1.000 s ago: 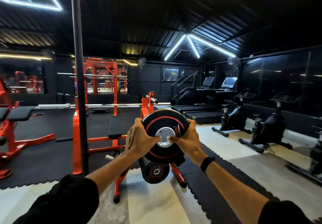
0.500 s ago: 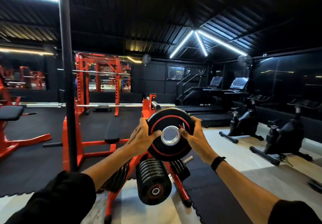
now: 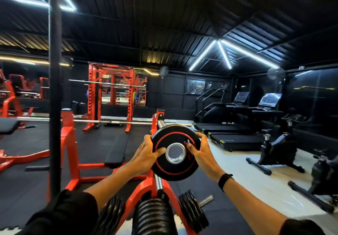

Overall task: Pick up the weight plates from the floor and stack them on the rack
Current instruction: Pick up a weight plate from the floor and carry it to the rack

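Observation:
A black weight plate (image 3: pixel 164 167) with a red ring and a silver centre hole is held up at chest height, its face toward me. My left hand (image 3: pixel 144 155) grips its left edge, thumb across the face. My right hand (image 3: pixel 200 150) grips the right edge, thumb near the hole. Right behind and below the plate stands the red plate rack (image 3: pixel 144 189) with chrome pegs. One peg (image 3: pixel 160 123) shows above the plate and another (image 3: pixel 158 181) below it. Stacks of black plates (image 3: pixel 153 216) sit on the rack's lower pegs.
A dark vertical pole (image 3: pixel 54 97) stands close on the left. A red bench press frame (image 3: pixel 70 143) with a black bench (image 3: pixel 117 150) lies beyond the rack. Treadmills (image 3: pixel 234 137) and exercise bikes (image 3: pixel 276 152) line the right side. A red power rack (image 3: pixel 111 95) stands further back.
I have stepped closer to the rack, which now fills the lower view. The plate, still in both hands, has come nearer to the rack's upper pegs.

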The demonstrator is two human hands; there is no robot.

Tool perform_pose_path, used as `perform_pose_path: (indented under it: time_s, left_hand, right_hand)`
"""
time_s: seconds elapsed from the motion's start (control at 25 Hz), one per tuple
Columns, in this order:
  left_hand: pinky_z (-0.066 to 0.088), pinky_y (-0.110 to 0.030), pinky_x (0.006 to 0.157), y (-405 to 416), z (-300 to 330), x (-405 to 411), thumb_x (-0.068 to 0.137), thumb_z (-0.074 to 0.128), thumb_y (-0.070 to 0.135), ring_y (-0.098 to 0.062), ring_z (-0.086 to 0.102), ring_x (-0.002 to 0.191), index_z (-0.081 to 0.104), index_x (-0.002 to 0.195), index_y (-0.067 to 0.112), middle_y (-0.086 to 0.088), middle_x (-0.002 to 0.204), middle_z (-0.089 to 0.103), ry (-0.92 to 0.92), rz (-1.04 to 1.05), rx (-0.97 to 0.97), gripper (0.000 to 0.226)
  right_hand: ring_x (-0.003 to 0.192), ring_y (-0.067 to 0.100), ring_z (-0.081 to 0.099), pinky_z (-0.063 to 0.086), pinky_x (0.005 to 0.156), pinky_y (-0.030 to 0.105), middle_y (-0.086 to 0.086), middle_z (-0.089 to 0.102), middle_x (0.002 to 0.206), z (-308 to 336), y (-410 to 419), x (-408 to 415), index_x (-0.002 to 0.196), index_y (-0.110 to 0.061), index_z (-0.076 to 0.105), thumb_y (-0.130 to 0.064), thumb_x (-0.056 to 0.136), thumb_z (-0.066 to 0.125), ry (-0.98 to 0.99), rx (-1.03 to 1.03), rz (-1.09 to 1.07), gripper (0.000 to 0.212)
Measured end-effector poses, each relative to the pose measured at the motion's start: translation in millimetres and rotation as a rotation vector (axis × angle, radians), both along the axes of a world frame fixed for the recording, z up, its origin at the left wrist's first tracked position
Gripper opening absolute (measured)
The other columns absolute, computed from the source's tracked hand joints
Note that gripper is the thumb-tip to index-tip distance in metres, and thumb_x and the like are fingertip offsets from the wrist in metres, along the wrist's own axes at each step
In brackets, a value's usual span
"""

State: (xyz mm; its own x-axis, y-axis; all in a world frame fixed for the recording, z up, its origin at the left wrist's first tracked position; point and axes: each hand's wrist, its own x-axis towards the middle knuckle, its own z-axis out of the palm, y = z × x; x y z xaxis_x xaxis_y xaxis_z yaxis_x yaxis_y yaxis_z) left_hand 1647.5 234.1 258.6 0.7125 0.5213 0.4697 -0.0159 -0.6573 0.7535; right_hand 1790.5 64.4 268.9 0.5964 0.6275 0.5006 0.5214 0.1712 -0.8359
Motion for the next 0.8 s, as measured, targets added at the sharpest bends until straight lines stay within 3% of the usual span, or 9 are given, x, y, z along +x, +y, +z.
perform_pose_path:
  time_s: [0.16,0.36,0.6,0.8]
  left_hand:
    - [0.052,-0.030,0.086,42.7,-3.7,50.5,0.091,0.066,0.028,-0.016,0.059,0.105,0.038,0.111,0.011,-0.003,0.112,0.059,-0.019,0.059,-0.053,0.038]
    - [0.053,-0.036,0.088,120.0,-23.4,108.5,0.090,0.066,0.027,-0.014,0.060,0.102,0.039,0.110,0.013,-0.002,0.109,0.059,0.013,0.087,-0.039,0.036]
    - [0.053,-0.029,0.086,215.2,-45.5,188.9,0.091,0.066,0.024,-0.013,0.060,0.102,0.039,0.110,0.014,-0.001,0.109,0.059,-0.011,0.075,-0.043,0.034]
    - [0.049,-0.024,0.084,277.6,-46.5,242.6,0.090,0.066,0.026,-0.010,0.059,0.100,0.038,0.112,0.018,0.004,0.107,0.058,-0.021,0.035,0.017,0.036]
  right_hand:
    - [0.102,0.011,0.064,0.052,0.093,0.036,-0.001,0.065,0.111,0.5,59.3,64.5,0.119,-0.025,0.043,-0.018,0.093,0.062,-0.039,-0.023,0.021,0.033]
    - [0.104,0.009,0.063,0.052,0.094,0.036,-0.002,0.062,0.112,-29.9,140.7,129.1,0.123,-0.023,0.041,-0.017,0.094,0.060,-0.029,-0.044,0.067,0.036]
    - [0.109,0.010,0.060,0.049,0.095,0.031,-0.004,0.059,0.115,-46.0,238.8,203.4,0.124,-0.025,0.040,-0.013,0.094,0.059,-0.048,-0.038,0.018,0.038]
    - [0.103,-0.002,0.059,0.048,0.090,0.020,-0.007,0.058,0.113,-53.5,292.4,247.8,0.123,-0.028,0.039,-0.011,0.093,0.059,-0.030,0.001,-0.042,0.039]
